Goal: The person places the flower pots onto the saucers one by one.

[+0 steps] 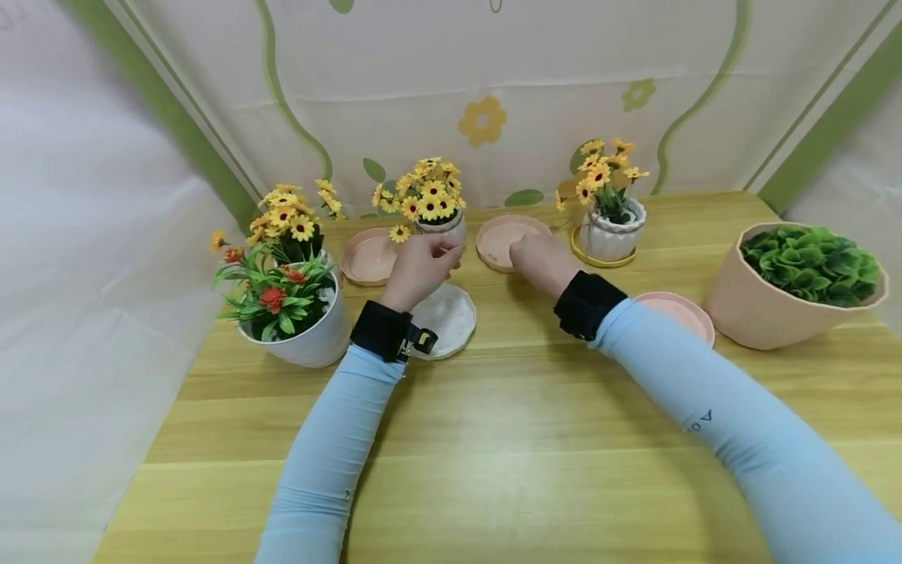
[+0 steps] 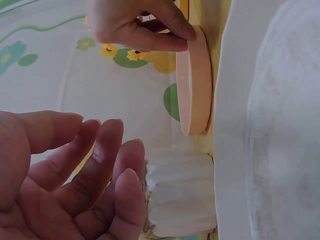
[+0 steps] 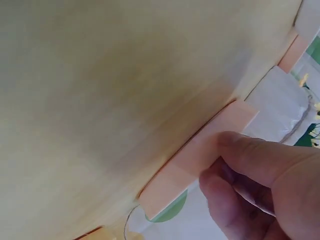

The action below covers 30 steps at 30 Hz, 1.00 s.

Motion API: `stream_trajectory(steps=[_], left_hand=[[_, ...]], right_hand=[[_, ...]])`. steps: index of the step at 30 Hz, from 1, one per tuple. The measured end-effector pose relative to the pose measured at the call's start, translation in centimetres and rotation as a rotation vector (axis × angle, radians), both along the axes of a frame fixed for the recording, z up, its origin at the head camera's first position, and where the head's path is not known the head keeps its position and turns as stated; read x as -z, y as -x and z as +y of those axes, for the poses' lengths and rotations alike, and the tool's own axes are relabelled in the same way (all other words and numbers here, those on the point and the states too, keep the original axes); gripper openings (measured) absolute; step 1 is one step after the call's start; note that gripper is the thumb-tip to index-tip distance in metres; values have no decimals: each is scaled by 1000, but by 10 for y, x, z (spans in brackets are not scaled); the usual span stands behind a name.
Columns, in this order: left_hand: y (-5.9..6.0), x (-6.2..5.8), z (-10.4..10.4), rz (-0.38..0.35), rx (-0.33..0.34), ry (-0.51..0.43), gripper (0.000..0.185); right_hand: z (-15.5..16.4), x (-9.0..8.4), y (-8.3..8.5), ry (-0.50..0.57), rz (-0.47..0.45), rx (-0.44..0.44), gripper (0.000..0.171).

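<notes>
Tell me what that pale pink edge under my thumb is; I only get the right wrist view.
Observer: It is the near rim of a round pink plastic saucer at the far middle of the wooden table. Your right hand pinches it, thumb on top.
Operator: Say where the other hand is.
Observer: The left hand is at a small white ribbed pot of yellow daisies, just left of the saucer. Its fingers are loosely curved, with the tips at the pot's side.
Operator: Report what lies nearer me.
Observer: A white scalloped plate lies on the table, partly under the left wrist.
</notes>
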<state>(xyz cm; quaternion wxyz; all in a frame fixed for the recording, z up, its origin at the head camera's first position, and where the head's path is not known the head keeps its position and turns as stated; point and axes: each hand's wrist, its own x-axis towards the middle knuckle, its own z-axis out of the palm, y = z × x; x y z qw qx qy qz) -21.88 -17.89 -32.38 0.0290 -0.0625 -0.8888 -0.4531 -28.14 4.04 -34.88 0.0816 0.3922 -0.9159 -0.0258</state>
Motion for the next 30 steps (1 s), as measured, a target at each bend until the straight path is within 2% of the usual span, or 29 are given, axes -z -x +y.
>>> stream_trajectory(steps=[4,8,13,18,22,25,27,30], left_hand=[[0,2,1,-9,3,12,20],[0,3,1,-21,-3,39,21],[1,4,3,-40,-2,55,23],[7,4,7,-78,-16,36,25],[17,-1,18,-194,-29,21,30],[29,-5,30,-280,-46,30,32],[38,-4,37,-319,-74,61,29],[52,1,44,-339,-121,165,30]], right_hand=[[3,3,-6,-7,10,-41,21],[6,6,-12,16,-23,-50,20],[10,6,-17,150,-153,-2,18],[13,5,-22,231,-219,53,15],[18,4,-23,242,-257,78,12],[23,-2,-24,279,-287,102,21],[26,-6,-25,309,-289,125,25],[31,-13,-24,359,-287,145,25]])
